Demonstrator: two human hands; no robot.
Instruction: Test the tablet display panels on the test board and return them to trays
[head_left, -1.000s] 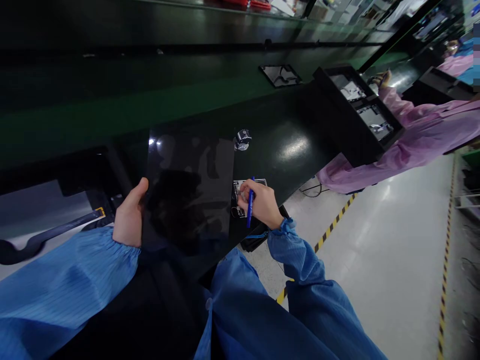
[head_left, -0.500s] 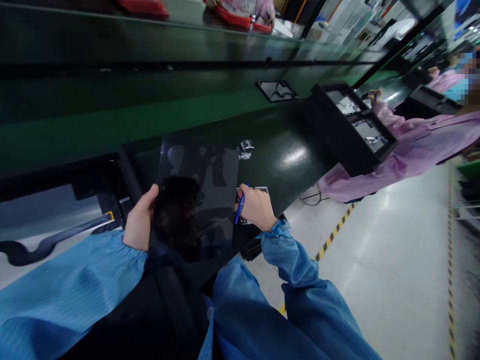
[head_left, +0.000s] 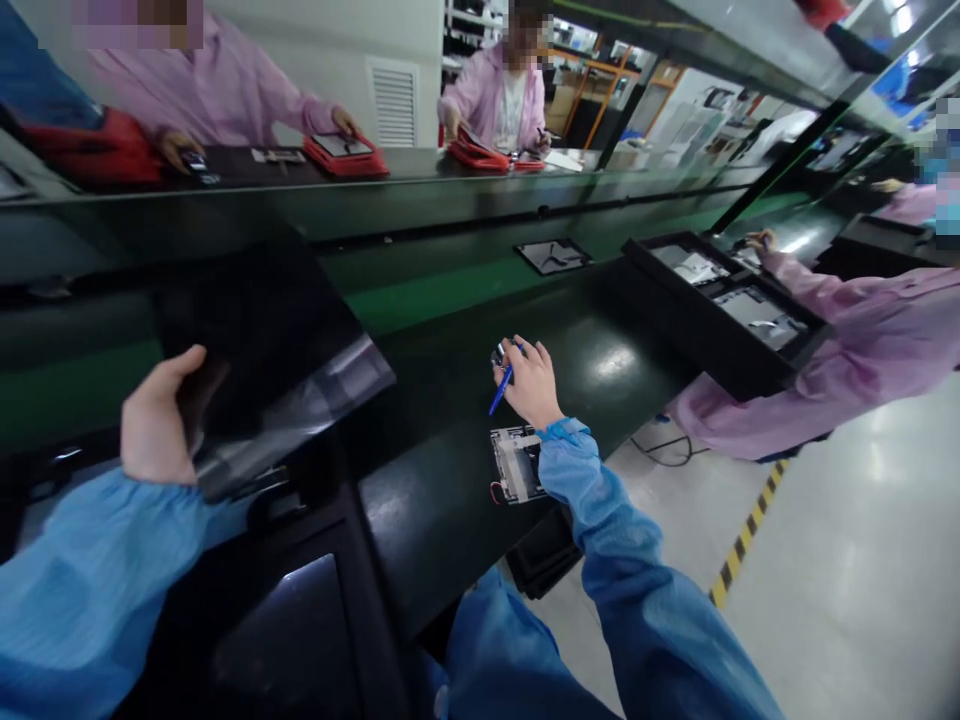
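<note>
My left hand (head_left: 159,420) grips a thin, dark, glossy panel (head_left: 262,320) by its near edge, thumb on top. The panel is tilted over the left side of the bench, and its lower right strip reflects light. A blue pen (head_left: 500,391) sits in my right hand (head_left: 536,385), pointing down and left. The fingers of that hand are also at a small shiny silver object (head_left: 499,353), mostly covered by them; its kind is unclear. Just below the hand, a flat electronic assembly (head_left: 514,468) with pale strips and a red wire lies on the dark bench.
Black foam trays (head_left: 367,575) stand at the lower left. Another black tray (head_left: 720,325) with device parts stands at the right, beside a co-worker in a pink sleeve (head_left: 795,270). A flat device part (head_left: 553,256) lies farther back. Co-workers sit across with red cases (head_left: 345,158).
My left hand has moved left and up with the panel, which now tilts differently. My right hand has gone from the electronic assembly up to the silver object, keeping the pen. The view has lifted.
</note>
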